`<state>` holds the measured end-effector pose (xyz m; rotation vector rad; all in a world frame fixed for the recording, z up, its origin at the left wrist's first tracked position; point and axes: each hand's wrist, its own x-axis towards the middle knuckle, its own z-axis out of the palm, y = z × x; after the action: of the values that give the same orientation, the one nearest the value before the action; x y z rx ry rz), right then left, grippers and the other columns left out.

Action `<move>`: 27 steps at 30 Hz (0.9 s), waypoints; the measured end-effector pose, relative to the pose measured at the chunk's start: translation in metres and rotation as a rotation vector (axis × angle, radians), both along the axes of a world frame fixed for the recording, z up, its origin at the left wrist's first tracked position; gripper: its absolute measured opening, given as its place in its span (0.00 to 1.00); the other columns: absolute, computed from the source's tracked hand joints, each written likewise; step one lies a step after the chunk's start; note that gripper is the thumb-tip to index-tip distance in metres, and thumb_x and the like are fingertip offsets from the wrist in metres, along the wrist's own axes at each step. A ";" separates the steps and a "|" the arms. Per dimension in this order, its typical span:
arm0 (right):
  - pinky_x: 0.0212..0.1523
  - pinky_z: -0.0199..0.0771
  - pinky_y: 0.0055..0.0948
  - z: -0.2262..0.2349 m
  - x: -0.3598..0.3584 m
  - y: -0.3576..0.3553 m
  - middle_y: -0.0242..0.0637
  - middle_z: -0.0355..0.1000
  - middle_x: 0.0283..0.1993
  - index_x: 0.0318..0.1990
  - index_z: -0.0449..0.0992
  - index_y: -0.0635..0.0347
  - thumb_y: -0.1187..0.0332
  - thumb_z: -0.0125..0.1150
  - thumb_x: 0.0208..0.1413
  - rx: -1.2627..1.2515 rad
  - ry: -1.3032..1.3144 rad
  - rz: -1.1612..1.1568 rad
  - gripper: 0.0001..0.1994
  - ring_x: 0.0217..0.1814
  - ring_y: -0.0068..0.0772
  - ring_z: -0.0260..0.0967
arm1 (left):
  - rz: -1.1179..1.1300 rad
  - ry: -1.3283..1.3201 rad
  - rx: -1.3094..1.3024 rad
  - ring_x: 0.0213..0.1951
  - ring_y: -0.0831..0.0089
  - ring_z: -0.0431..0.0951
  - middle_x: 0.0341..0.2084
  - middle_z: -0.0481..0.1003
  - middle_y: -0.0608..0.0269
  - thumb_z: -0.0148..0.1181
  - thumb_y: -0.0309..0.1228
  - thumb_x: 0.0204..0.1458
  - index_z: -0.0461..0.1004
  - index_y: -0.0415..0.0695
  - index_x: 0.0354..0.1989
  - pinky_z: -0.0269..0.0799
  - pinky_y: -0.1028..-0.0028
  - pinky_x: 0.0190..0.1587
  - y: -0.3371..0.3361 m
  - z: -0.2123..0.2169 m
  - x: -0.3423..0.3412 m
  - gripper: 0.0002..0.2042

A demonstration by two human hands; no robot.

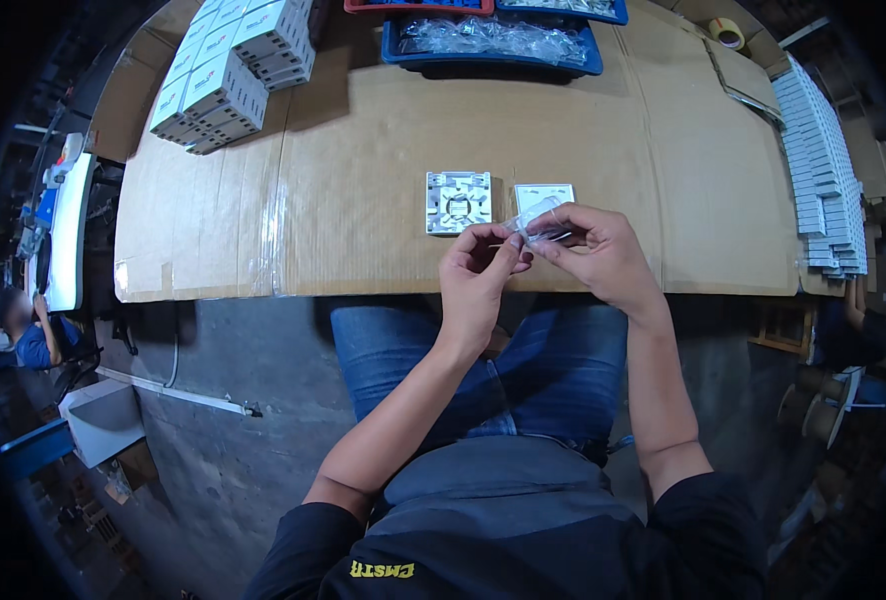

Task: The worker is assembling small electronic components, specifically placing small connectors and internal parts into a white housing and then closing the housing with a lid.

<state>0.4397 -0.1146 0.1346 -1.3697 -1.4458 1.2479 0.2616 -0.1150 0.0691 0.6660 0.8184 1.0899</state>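
A: Which step does the person seem to be on?

B: Probably handling a small, clear, crinkled plastic packet [540, 216], perhaps to open it or straighten it. It is held up near the table's front edge, between both hands, partly in front of a flat white square panel [553, 191].

A: How do the hands stand?

B: The left hand [471, 280] is half curled, its thumb and index finger closed together at the packet's near left edge. The right hand [603, 250] is bent over the packet's right side, fingers and thumb drawn in to pinch the film.

A: What is inside the packet?

B: That cannot be told; glare and fingers hide it.

A: And nearby?

B: A white square plastic housing with a round centre [459, 205] lies just left of the panel, apart from both hands, on the brown cardboard-covered table [363, 220]. A blue plastic tray [503, 68] of clear packets stands at the far side.

A: What would the next move call for?

B: Likely a steady left pinch while the right fingers work the film, gently enough that nothing loose spills.
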 end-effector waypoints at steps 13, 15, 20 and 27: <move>0.50 0.82 0.25 -0.014 -0.018 -0.004 0.36 0.80 0.44 0.49 0.79 0.67 0.81 0.67 0.59 0.047 0.208 -0.135 0.11 0.48 0.24 0.79 | -0.018 -0.054 -0.079 0.41 0.77 0.80 0.38 0.78 0.65 0.57 0.28 0.68 0.76 0.40 0.45 0.82 0.71 0.44 0.005 0.014 -0.008 0.05; 0.49 0.82 0.25 -0.018 -0.014 -0.002 0.36 0.80 0.44 0.49 0.79 0.67 0.82 0.66 0.59 0.070 0.142 -0.097 0.11 0.48 0.23 0.79 | -0.031 -0.036 -0.039 0.42 0.77 0.80 0.38 0.78 0.65 0.58 0.29 0.68 0.76 0.40 0.45 0.82 0.71 0.44 0.008 0.014 -0.011 0.05; 0.47 0.79 0.24 -0.008 -0.015 0.001 0.35 0.80 0.44 0.50 0.79 0.66 0.83 0.66 0.58 0.078 0.082 -0.053 0.13 0.46 0.21 0.77 | -0.074 0.066 0.064 0.41 0.78 0.80 0.38 0.78 0.65 0.61 0.33 0.68 0.76 0.40 0.45 0.81 0.72 0.45 0.014 0.014 -0.014 0.09; 0.44 0.76 0.22 -0.013 -0.017 0.000 0.29 0.77 0.39 0.45 0.78 0.64 0.82 0.68 0.58 0.089 0.186 -0.185 0.09 0.43 0.18 0.75 | -0.085 0.087 0.150 0.40 0.81 0.78 0.37 0.78 0.68 0.65 0.33 0.65 0.77 0.39 0.44 0.76 0.77 0.45 0.018 0.014 -0.016 0.09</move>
<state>0.4231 -0.1144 0.1216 -1.2613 -1.2038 1.1454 0.2454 -0.0970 0.0835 0.8724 0.7804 1.0577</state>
